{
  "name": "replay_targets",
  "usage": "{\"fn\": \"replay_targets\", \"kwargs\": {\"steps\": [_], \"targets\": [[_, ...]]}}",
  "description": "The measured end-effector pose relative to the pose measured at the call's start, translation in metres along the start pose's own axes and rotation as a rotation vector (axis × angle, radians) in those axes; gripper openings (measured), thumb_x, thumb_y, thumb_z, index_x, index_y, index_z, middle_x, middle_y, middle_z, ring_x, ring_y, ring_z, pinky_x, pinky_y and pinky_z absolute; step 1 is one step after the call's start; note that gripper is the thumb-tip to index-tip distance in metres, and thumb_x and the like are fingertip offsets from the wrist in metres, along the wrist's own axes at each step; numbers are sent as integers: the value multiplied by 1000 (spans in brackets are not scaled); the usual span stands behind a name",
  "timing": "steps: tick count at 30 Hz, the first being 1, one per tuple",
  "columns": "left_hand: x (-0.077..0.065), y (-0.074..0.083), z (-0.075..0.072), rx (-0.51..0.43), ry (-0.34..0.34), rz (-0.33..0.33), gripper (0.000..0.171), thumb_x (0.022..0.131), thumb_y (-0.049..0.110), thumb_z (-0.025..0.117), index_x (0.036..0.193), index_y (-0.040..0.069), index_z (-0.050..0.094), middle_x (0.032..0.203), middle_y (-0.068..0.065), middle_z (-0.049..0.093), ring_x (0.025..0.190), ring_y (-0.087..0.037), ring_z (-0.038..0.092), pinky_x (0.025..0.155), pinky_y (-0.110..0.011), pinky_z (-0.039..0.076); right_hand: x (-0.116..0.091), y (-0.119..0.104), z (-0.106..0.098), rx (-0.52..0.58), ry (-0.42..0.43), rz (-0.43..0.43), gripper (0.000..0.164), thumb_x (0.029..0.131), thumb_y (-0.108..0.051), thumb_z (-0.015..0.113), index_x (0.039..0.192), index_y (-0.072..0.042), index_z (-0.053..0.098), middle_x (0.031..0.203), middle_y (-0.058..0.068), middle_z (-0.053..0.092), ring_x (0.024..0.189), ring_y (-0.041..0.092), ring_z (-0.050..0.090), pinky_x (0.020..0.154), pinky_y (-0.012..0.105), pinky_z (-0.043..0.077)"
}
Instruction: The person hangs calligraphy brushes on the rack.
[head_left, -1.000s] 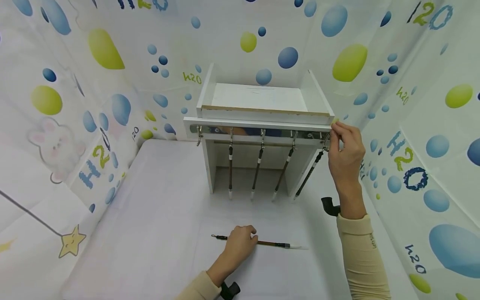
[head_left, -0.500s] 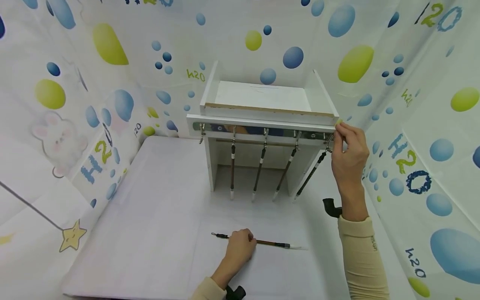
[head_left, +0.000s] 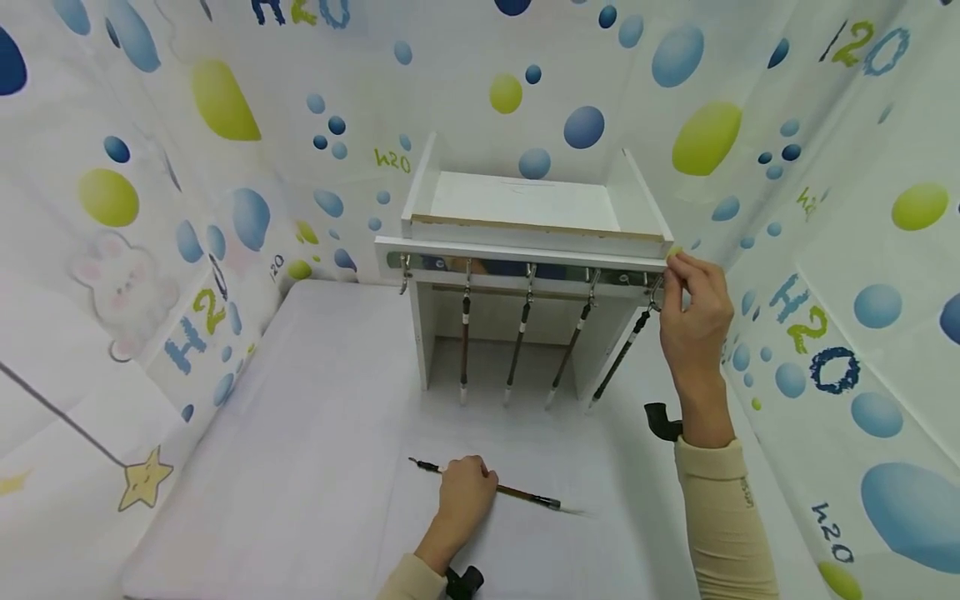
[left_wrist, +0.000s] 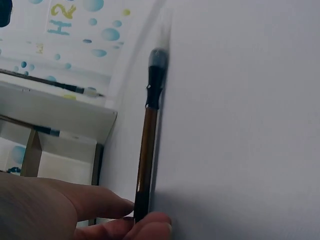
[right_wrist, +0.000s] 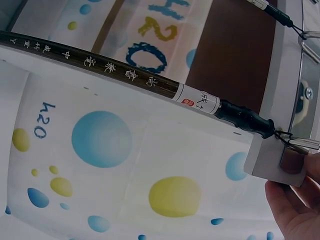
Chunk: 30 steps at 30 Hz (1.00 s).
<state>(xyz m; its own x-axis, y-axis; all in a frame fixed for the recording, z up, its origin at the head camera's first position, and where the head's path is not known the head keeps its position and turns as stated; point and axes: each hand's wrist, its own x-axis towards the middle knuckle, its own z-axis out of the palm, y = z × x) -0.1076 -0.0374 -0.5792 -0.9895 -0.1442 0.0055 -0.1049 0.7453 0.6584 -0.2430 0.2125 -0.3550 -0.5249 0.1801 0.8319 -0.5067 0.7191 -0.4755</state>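
A calligraphy brush (head_left: 528,497) with a brown handle and white tip lies slanted over the white tabletop. My left hand (head_left: 467,493) pinches its handle; in the left wrist view thumb and fingertips meet around the brush (left_wrist: 146,145). At the upper right, my right hand (head_left: 697,304) grips the right end of the white shelf rack's front board (head_left: 517,250). Several brushes hang by loops from hooks under that board; the rightmost hanging brush (head_left: 618,354) tilts beside the right hand. Seen from the right wrist, this dark brush (right_wrist: 110,67) bears white characters. The leftmost hook (head_left: 405,275) carries nothing.
Behind the board, the rack has a raised white tray (head_left: 525,200) with side walls. Its open lower bay stands on the white table (head_left: 300,467). A dotted curtain (head_left: 450,92) surrounds the table at the back and sides.
The brush under my left hand has turned a little and shifted left, its white tip now lower. My right hand keeps its hold on the board's end.
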Motion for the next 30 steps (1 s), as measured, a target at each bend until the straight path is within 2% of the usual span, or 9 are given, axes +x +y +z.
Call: {"fn": "replay_targets", "kwargs": {"steps": [3,6,10,14,30], "targets": [[2,-2,-6,32,12,-29,27,81,7,72,58,5,58,56,-7,57,48,-15,47,40,-31,39,-1,1,0,3,1,2,25,101,-10,58,119,4,70,120,20,66,114,30,66,95,5,42],[4,-5,-8,39,8,-42,29,80,3,70,55,6,55,53,-5,54,47,-13,43,38,-28,35,-1,1,0,-1,2,2,25,101,-10,58,118,4,70,120,20,66,113,30,66,95,5,42],[3,-10,-8,20,7,-21,26,77,0,69,55,6,56,52,-4,55,45,-11,41,38,-23,33,-2,1,0,3,4,4,25,101,-10,58,117,5,70,119,21,67,113,31,66,95,4,42],[2,-14,-8,-9,32,-19,19,75,1,70,59,4,61,55,-6,61,45,-12,47,40,-24,36,-4,1,0,3,3,6,25,101,-9,59,117,5,70,119,21,67,113,31,66,95,4,42],[4,-23,-17,-101,111,-128,14,72,5,75,64,6,64,59,-7,62,51,-19,53,46,-32,41,-1,1,-2,-33,-24,-5,28,102,-12,57,121,5,68,121,22,65,115,30,66,98,5,41]]}}
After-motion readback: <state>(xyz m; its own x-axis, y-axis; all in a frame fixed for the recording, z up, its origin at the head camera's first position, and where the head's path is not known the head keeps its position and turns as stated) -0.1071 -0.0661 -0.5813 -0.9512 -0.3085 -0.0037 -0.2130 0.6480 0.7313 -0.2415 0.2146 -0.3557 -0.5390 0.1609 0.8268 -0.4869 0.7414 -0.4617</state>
